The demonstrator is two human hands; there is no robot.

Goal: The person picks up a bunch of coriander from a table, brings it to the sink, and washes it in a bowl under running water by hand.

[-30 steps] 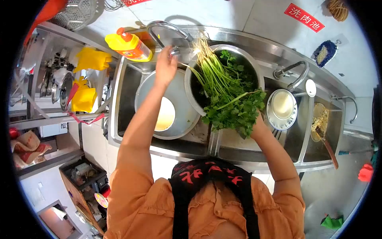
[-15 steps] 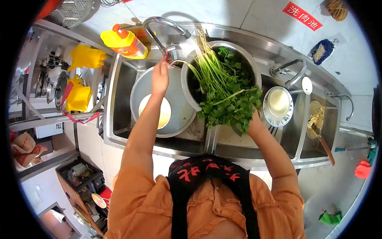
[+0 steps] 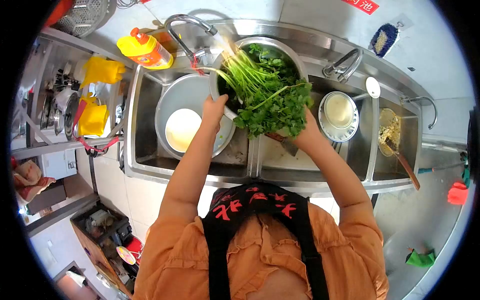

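Note:
A bunch of cilantro [image 3: 272,102] lies across a deep metal basin [image 3: 300,62], its stems toward the faucet [image 3: 192,19] and its leaves hanging over the near right rim. My left hand [image 3: 214,111] grips the basin's left rim, thumb on top. At the right, my right hand [image 3: 307,129] is against the leaves and the basin's side; foliage hides its fingers. A pale streak that looks like running water falls from the spout onto the stem ends. Below the leaves, a cleaver [image 3: 289,146] is partly visible in the sink.
A large grey tub [image 3: 162,107] holding a pale round bowl [image 3: 184,131] stands in the left sink. Stacked dishes [image 3: 339,116] sit right of the basin. A yellow detergent bottle [image 3: 145,50] stands behind the left sink. A wooden-handled tool [image 3: 409,171] leans out at far right.
My left hand has left the faucet's base and now holds the basin's rim. The basin with the cilantro has shifted slightly left. The view has shifted too.

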